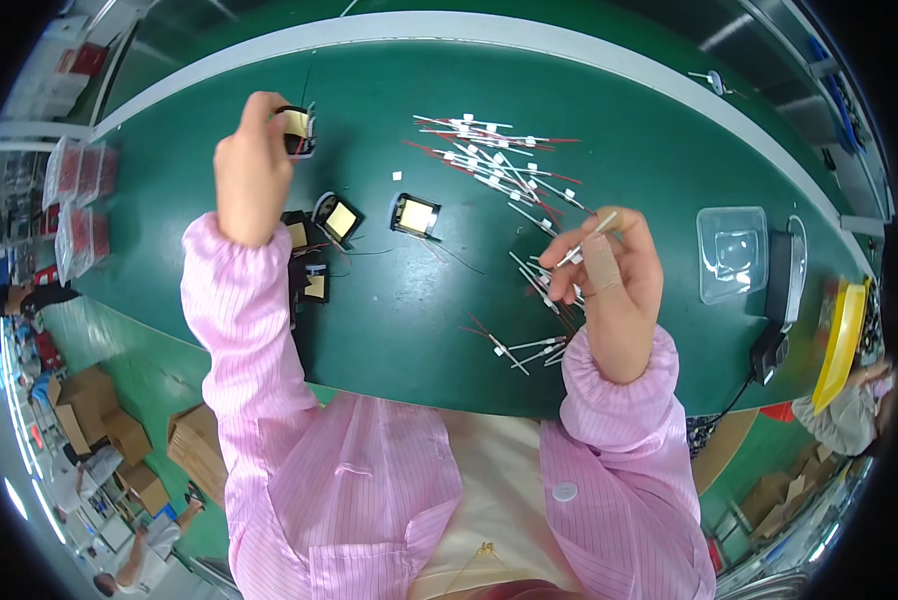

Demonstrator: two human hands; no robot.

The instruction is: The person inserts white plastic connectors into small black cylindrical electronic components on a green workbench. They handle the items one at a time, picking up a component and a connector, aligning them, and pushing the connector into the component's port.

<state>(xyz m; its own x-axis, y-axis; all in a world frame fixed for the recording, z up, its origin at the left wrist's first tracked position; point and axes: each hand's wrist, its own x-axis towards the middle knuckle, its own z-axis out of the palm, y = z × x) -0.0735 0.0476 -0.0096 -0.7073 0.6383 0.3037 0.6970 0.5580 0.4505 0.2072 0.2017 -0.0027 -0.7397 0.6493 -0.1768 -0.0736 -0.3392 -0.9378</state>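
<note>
My left hand is raised over the green table and grips a small black transformer with a yellow taped core. My right hand pinches a thin white-sleeved wire piece between thumb and forefinger; a beige plaster wraps one finger. Below the left hand lie three similar black-and-yellow transformers, and one more transformer sits alone at the table's middle. A scattered heap of red-and-white sleeved wires lies beyond the right hand, and more wires lie by its wrist.
A clear plastic tray stands at the right, beside a black device with a cable. A yellow bin is at the far right. Bagged red parts lie left of the table. Cardboard boxes and other people are on the floor area at lower left.
</note>
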